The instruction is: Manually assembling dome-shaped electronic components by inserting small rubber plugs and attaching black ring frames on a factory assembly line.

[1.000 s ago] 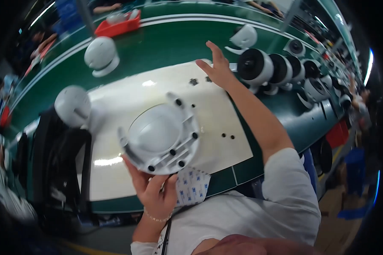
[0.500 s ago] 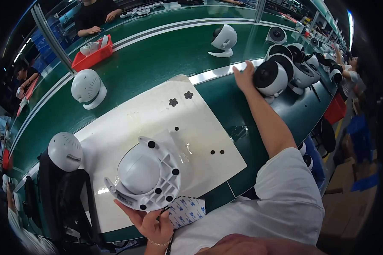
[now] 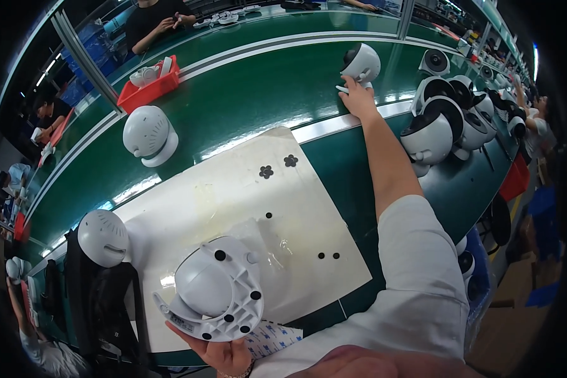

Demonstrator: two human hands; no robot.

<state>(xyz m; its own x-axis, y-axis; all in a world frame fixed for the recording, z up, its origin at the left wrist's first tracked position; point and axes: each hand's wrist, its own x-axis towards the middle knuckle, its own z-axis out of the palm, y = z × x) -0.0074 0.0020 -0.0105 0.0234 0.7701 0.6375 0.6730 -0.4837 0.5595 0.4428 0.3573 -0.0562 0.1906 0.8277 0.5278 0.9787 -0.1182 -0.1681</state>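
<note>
White globe-headed device (image 3: pixel 211 286) is showing its ribbed underside and round black feet (image 3: pixel 255 295) over the near part of a cream work mat (image 3: pixel 309 220), its base rim being pinched between the left hand's (image 3: pixel 223 356) thumb and fingers. At the green conveyor belt (image 3: pixel 246 94), the right hand (image 3: pixel 359 99), fingers partly curled, is overlapping the base of a second globe-headed device (image 3: pixel 364 63), leaving it unclear whether the grip is closing there. Blue-printed sheet (image 3: pixel 274 338) is lying just beside the left hand.
</note>
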